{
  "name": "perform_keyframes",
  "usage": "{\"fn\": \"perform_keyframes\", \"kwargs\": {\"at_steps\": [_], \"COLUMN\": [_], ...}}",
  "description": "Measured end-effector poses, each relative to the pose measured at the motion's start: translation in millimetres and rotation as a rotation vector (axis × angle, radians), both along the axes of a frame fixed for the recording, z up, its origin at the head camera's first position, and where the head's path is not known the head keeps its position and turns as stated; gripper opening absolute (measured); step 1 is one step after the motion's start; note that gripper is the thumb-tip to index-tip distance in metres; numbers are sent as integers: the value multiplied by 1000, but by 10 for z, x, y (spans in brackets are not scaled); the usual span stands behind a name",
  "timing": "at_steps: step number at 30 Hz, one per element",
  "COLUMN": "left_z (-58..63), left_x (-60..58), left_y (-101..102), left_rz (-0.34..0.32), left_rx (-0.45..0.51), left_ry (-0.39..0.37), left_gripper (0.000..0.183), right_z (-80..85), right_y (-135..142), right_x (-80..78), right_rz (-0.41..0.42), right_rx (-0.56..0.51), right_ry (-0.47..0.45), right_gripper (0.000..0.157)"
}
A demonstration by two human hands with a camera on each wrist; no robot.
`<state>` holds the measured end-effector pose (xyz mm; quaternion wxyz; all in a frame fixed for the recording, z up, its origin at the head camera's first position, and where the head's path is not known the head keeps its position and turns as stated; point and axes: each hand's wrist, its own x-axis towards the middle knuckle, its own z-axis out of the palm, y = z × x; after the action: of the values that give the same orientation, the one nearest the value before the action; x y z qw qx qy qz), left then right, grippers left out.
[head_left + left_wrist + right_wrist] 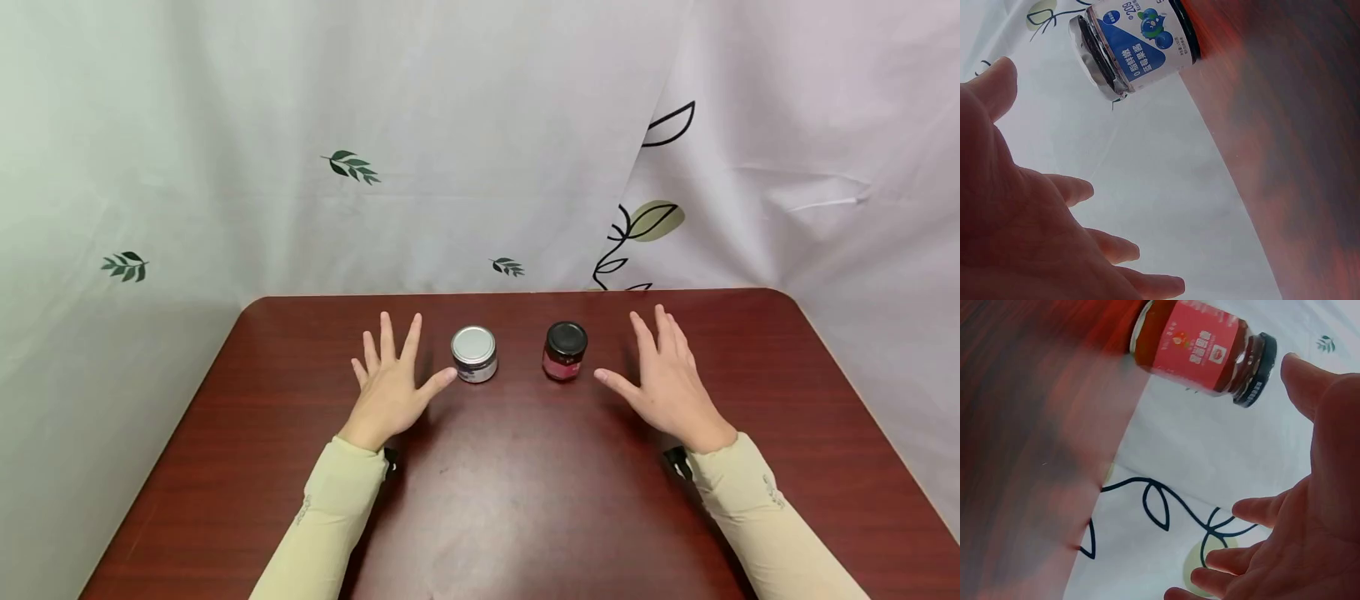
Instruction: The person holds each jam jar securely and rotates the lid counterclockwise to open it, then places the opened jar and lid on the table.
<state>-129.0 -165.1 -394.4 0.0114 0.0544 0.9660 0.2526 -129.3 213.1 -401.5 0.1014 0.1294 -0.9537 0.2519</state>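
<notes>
Two lidded jars stand upright on the table. One, a blueberry jam jar (474, 354) with a silver lid, has a white and blue label with blueberries in the left wrist view (1141, 44). My left hand (390, 393) is just left of it, fingers spread, thumb tip close to its side; whether they touch I cannot tell. The other is a glass jar (564, 351) with a black lid and a pink-red label, its contents reddish brown in the right wrist view (1194, 347). To its right my right hand (670, 387) hovers with fingers extended, holding nothing.
The dark red wooden table (495, 500) has rounded far corners. Behind it and along both sides hangs a pale curtain (465, 167) printed with leaves. Dark straps (678, 461) show under the light sleeves at both wrists.
</notes>
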Motion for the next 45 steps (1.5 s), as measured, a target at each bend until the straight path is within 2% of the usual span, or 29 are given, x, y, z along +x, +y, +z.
{"fn": "perform_keyframes", "kwargs": {"at_steps": [22, 37, 45], "left_z": [-12, -74, -117], "left_x": [18, 19, -2], "left_y": [9, 68, 81], "left_rz": [-12, -51, -62], "left_rx": [25, 60, 67], "left_ry": [11, 31, 35], "left_gripper": [100, 100, 101], "right_z": [129, 230, 213], "right_y": [-383, -753, -970], "right_x": [-37, -4, -3], "right_rz": [52, 125, 166], "right_rx": [-77, -132, -132], "right_ry": [62, 53, 61], "right_gripper": [89, 84, 83]}}
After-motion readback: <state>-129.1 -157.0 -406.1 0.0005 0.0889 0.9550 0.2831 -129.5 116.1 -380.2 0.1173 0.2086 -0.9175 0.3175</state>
